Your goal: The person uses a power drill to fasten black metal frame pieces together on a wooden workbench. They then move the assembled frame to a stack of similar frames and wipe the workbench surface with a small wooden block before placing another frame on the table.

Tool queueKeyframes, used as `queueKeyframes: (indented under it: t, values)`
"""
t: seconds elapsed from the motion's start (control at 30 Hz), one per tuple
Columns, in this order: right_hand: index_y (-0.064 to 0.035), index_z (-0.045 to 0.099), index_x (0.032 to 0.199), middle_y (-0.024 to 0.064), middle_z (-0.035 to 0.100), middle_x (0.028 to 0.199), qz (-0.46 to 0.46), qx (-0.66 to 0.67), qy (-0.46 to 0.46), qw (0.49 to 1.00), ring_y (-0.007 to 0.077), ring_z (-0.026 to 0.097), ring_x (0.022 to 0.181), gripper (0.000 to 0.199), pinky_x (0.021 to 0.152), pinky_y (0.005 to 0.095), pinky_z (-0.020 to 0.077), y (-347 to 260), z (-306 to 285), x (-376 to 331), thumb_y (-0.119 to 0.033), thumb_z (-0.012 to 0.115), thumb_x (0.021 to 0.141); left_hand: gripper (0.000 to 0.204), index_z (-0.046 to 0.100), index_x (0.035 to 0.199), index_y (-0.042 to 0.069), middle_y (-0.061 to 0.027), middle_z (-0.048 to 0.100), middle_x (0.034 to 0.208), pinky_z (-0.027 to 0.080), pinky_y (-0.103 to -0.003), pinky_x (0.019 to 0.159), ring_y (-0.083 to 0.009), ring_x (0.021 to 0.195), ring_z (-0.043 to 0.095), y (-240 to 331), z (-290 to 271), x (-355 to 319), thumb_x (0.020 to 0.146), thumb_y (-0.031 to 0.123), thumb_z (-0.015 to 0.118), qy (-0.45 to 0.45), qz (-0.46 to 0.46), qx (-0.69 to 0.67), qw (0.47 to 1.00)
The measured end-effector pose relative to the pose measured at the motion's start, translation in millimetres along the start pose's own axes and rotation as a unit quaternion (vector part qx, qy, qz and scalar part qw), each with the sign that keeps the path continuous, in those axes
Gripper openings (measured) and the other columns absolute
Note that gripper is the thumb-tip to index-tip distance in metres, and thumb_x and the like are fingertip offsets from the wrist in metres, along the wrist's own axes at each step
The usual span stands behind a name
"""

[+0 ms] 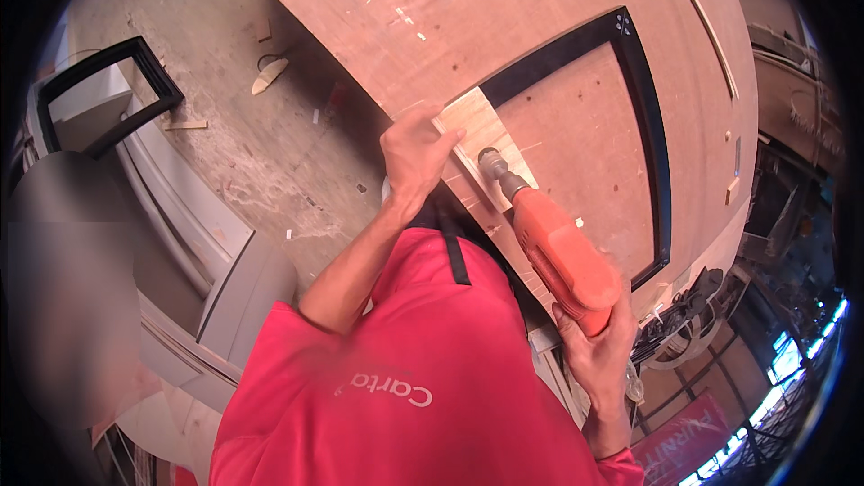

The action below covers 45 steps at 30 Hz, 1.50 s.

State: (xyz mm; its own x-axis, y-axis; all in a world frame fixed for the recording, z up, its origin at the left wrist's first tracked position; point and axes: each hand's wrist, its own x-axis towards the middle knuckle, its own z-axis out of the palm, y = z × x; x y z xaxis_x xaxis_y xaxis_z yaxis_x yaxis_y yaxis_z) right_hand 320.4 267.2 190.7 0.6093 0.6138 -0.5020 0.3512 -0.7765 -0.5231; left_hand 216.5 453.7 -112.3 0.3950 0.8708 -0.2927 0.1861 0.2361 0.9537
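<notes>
an orange power drill [562, 256] is gripped firmly by the right hand [598, 346], its chuck set against a pale wooden strip [481, 148] on the plywood sheet [540, 18]. the strip's end is pressed down by the left hand [414, 157] — fingers curled over it — beside a black frame [652, 126]

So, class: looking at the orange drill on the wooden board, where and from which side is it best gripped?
Grip the orange drill at its rear handle, coming from the near side, as the right hand does. The body tapers toward the chuck, which points away at the pale wood strip that the left hand steadies.
</notes>
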Motion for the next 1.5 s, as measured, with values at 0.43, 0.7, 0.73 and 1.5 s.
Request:
queueKeyframes:
  t: [0.43, 0.7, 0.73, 1.5]
  values:
    - [0.0021, 0.047, 0.155, 0.0265, 0.07, 0.138, 0.001, -0.011, 0.002, 1.0, 0.0377, 0.072, 0.127, 0.077, 0.104, 0.0439, 0.0582, 4, 1, 6, -0.005, 0.085, 0.088, 0.034, 0.074, 0.109, -0.009, -0.0091, 0.075, 0.095, 0.05, -0.021, 0.058, -0.0059, 0.07, 0.067, 0, -1, 4, 0.081, -0.004, 0.091, -0.023, -0.039, 0.015, 0.999]
    - [0.0025, 0.047, 0.155, 0.0253, 0.071, 0.138, -0.01, -0.026, 0.014, 1.0, 0.0366, 0.072, 0.126, 0.076, 0.104, 0.0429, 0.0589, 3, 2, 7, -0.006, 0.085, 0.089, 0.032, 0.074, 0.107, -0.008, -0.0069, 0.074, 0.094, 0.049, -0.02, 0.057, -0.0044, 0.069, 0.065, 3, -2, 3, 0.08, -0.003, 0.092, -0.016, -0.034, 0.033, 0.999]
    - [0.0024, 0.047, 0.155, 0.0252, 0.071, 0.138, -0.009, -0.023, 0.011, 1.0, 0.0365, 0.073, 0.126, 0.076, 0.103, 0.0427, 0.0592, 2, 2, 7, -0.006, 0.084, 0.089, 0.035, 0.075, 0.106, -0.007, -0.0076, 0.074, 0.091, 0.051, -0.025, 0.064, -0.0071, 0.073, 0.065, 3, -2, 4, 0.078, 0.002, 0.093, -0.014, -0.055, 0.023, 0.998]
    - [0.0038, 0.043, 0.157, 0.0303, 0.071, 0.131, 0.043, -0.064, -0.03, 0.997, 0.0466, 0.074, 0.113, 0.084, 0.095, 0.0475, 0.0612, -33, 8, 16, 0.01, 0.075, 0.08, 0.032, 0.073, 0.106, -0.009, -0.0078, 0.074, 0.091, 0.049, -0.022, 0.061, -0.0068, 0.071, 0.066, 6, -3, 5, 0.081, -0.001, 0.092, -0.023, -0.049, 0.014, 0.998]
